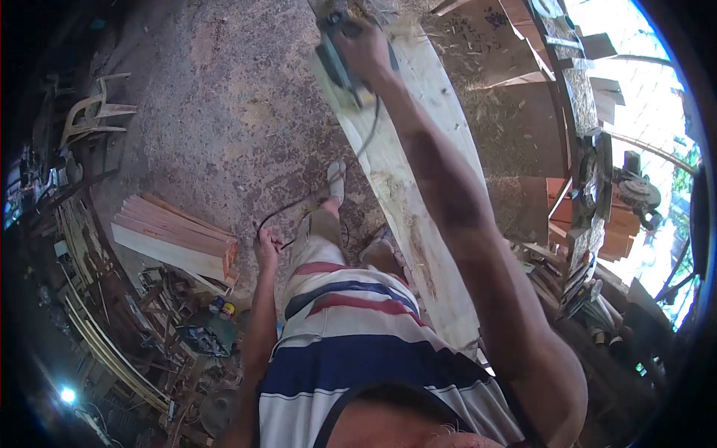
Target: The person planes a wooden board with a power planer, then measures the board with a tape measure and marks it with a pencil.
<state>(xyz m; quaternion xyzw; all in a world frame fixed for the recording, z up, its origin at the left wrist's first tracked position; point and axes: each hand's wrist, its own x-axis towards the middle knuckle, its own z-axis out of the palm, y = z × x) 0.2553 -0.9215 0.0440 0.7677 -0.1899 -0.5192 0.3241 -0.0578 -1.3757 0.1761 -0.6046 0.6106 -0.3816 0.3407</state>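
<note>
My right hand (366,48) is stretched far forward and grips an electric planer (340,71) that rests on a long pale wooden plank (407,194). The plank runs from the top of the view down past my right side. A black power cord (299,205) trails from the planer down to my left hand (267,246), which hangs by my thigh and holds the cord. I wear a striped shirt, and one sandalled foot (337,179) is stepped forward on the dirt floor beside the plank.
A stack of cut boards (175,235) lies on the floor at the left. Long strips, tools and scrap (119,328) crowd the left edge, with a plastic chair (93,116) further back. A bench with machines (597,187) and sawdust stands at the right.
</note>
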